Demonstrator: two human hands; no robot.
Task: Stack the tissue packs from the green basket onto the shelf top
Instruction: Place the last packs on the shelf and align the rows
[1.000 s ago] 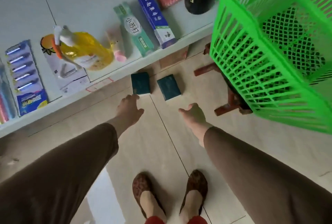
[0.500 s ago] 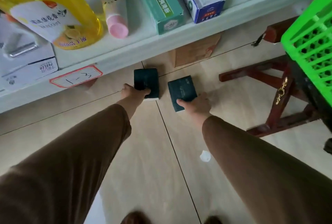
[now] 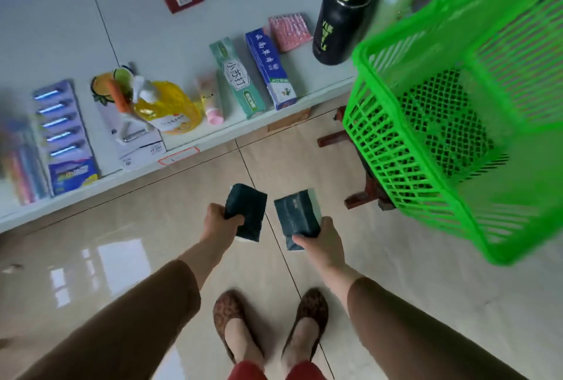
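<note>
Item: two dark tissue packs, one in each of your hands, both held clear above the floor.

Left hand (image 3: 220,221): fingers curled round the near end of the left tissue pack (image 3: 247,212); its long axis runs away from you towards the shelf top (image 3: 76,29).

Right hand (image 3: 320,238): grips the near end of the right tissue pack (image 3: 297,219), long axis likewise pointing ahead, tilted slightly left.

Destination: shelf top lies ahead and up-left of both hands; your left hand is the nearer. Bare surface shows behind the green toothpaste box (image 3: 236,78).

Green basket (image 3: 451,124): to your right, apparently empty, though blur makes this uncertain.
</note>
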